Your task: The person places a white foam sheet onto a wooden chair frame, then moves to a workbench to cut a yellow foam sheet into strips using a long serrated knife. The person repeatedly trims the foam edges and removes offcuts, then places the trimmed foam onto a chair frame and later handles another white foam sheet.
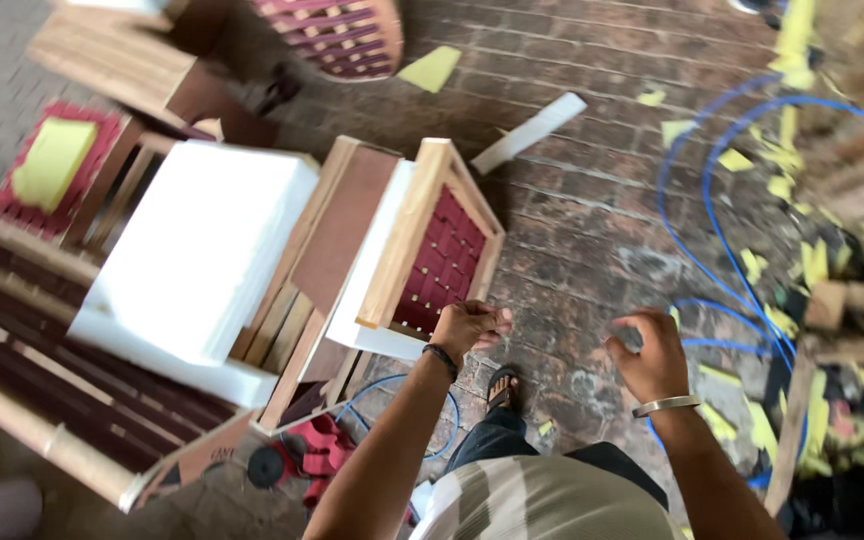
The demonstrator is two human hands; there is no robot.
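left hand loosely curled, grip holding nothing, touching the wooden frame with red woven webbing; the frame stands on edge, long axis running away; right hand half-curled, holding nothing, over brick floor.

White foam slab, maroon woven webbing, blue hose, perhaps yellow foam scraps

Person wearing: striped beige-and-white shirt, dark trousers, black sandal, black wristband, silver bangle.
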